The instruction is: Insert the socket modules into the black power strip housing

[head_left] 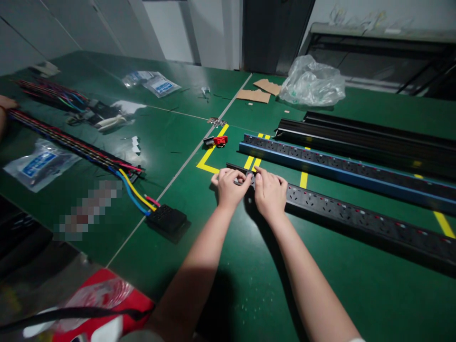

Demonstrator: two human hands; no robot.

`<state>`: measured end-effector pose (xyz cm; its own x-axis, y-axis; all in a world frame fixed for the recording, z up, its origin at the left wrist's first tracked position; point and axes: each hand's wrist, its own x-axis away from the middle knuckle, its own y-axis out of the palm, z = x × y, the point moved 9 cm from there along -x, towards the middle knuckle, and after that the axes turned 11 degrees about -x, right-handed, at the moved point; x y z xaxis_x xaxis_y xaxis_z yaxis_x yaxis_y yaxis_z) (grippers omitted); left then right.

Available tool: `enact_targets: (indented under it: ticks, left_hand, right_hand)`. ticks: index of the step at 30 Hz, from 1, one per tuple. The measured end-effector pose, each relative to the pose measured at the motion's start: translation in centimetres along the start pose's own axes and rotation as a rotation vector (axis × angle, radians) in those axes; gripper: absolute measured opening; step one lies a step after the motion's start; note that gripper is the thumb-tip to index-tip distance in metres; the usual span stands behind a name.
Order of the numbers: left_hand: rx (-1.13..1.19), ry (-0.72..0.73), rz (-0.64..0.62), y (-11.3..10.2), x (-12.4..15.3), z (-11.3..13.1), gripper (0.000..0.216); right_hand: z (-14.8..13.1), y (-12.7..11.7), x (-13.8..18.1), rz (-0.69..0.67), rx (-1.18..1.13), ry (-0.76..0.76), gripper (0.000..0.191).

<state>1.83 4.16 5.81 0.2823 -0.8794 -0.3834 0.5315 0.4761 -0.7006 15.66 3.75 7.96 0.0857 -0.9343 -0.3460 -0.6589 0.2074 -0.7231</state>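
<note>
Both hands meet at the near left end of a long black socket strip (356,216) that lies on the green table (228,285), running from the yellow tape corner (206,164) toward the table's right edge. The left hand (230,186) is curled over the very tip of the strip, fingers folded down on it, and the right hand (270,192) lies flat just beside it, fingers pressed together on the top face; whether either hand pinches a small part under the fingers cannot be told. Judging from how things lie, the work sits at this end of the strip: its row of sockets looks already in place along its length, while the end under the hands is covered and its state is hidden. Behind it, toward the far edge, lies a blue socket strip (338,168), and beyond that black rails (374,137). A small red part (220,140) rests near the tape corner, untouched. At the left side lies a wire harness (71,142) ending in a black block (166,218), and another person's hand (5,102) shows at the left edge. A crumpled plastic bag (311,80) sits at the far edge.
</note>
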Motion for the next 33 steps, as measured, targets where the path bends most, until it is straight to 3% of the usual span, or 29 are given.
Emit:
enact_targets:
  ticks: [4,9,13,18,20,23,25,27,30,33]
  left_hand:
    - [0.02,-0.044,0.029,-0.9,-0.4,-1.3,0.032]
    - [0.083,-0.206,0.121,-1.8,-0.9,-3.9,0.036]
    - [0.21,-0.321,0.219,-1.5,-1.1,-6.2,0.031]
    - [0.299,-0.384,0.296,-0.8,-2.0,-8.1,0.019]
    - [0.353,-0.473,0.301,-0.3,-2.5,-9.3,0.017]
    - [0.349,-0.643,0.279,0.2,-3.7,-11.5,0.031]
    - [0.239,-0.681,0.296,-0.2,-5.0,-12.3,0.045]
    - [0.072,-0.683,0.288,-0.9,-6.7,-12.6,0.062]
    - [-0.075,-0.572,0.208,-1.0,-9.9,-11.9,0.08]
    - [-0.114,-0.438,0.108,-0.4,-12.8,-11.0,0.076]
  right_hand:
    - [-0.5,-0.1,0.2,-0.017,0.009,-0.041,0.033]
    - [-1.0,0.3,0.4,-0.028,0.107,-0.108,0.028]
    - [-1.2,1.0,0.4,-0.022,0.215,-0.157,0.03]
    - [-1.2,1.1,0.1,0.009,0.228,-0.116,0.032]
    - [-1.0,0.9,0.0,0.046,0.219,-0.081,0.037]
    - [-0.7,0.7,-0.2,0.093,0.21,-0.019,0.046]
    - [-0.5,0.8,-0.4,0.096,0.215,0.014,0.048]
    - [-0.3,0.9,-0.6,0.094,0.218,0.037,0.047]
    - [-0.3,0.7,-0.6,0.1,0.211,0.044,0.044]
    - [-0.3,0.8,-0.6,0.086,0.204,0.031,0.044]
